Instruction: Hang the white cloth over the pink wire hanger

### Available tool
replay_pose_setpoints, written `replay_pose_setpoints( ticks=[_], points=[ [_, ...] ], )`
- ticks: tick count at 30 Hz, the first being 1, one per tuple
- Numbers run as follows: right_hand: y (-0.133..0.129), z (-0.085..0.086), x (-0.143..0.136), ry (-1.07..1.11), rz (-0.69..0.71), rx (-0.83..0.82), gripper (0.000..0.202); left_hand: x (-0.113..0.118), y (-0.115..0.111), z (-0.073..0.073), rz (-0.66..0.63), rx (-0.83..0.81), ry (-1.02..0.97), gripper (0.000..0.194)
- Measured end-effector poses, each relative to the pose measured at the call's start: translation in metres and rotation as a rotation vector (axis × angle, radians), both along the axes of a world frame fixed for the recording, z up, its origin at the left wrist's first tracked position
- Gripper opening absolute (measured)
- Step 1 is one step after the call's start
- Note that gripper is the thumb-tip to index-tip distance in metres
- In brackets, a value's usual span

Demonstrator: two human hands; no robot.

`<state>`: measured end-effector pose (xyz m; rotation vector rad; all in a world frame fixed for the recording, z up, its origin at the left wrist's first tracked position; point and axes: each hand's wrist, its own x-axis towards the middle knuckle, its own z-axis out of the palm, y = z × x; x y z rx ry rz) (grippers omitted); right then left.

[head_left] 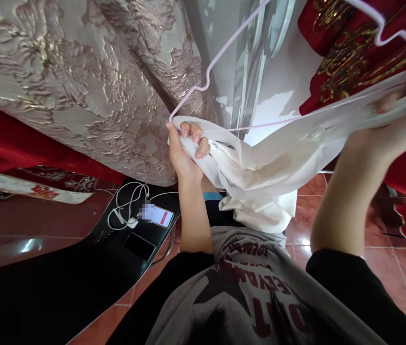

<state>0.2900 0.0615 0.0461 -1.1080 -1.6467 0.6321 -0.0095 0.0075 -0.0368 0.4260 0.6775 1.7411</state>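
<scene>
A pale pink clothes hanger (220, 53) stretches across the upper part of the head view. My left hand (188, 153) is closed around its left corner, with the edge of a white sheer garment (278, 165) under the fingers. That cloth runs along the hanger's lower bar and bunches down in front of my body. At the far right, my right hand (404, 98) is blurred by motion. Its fingers are bent over the raised end of the white cloth, close to the hanger's right corner. Whether they also grip the hanger I cannot make out.
Embossed beige floral fabric (81, 81) hangs at the upper left. Red cloth with gold embroidery (343, 72) hangs at the upper right. On a black bench (62, 282) lie a lit phone (162, 216), a dark phone (140, 246) and white earphones (131, 222).
</scene>
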Motion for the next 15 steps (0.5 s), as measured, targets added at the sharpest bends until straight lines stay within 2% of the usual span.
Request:
replay_pose_setpoints(
  ticks=[4,8,10,12,15],
  points=[
    [-0.030,-0.033,-0.039,-0.089,-0.115,0.085,0.050,0.004,0.000,0.000,-0.010,0.022,0.011,0.061],
    [-0.036,-0.070,-0.062,-0.072,-0.282,0.280,0.054,0.006,-0.006,0.002,-0.026,0.002,0.042,0.058],
    [-0.030,-0.086,-0.068,-0.085,-0.237,0.288,0.050,0.005,-0.008,0.001,-0.020,0.004,0.084,0.058],
    [-0.022,-0.098,-0.070,-0.135,-0.158,0.216,0.045,0.002,-0.009,-0.003,-0.026,0.028,0.137,0.057],
    [-0.015,-0.110,-0.067,-0.148,-0.148,0.167,0.045,-0.007,-0.009,-0.010,-0.079,0.026,0.235,0.050]
  ],
)
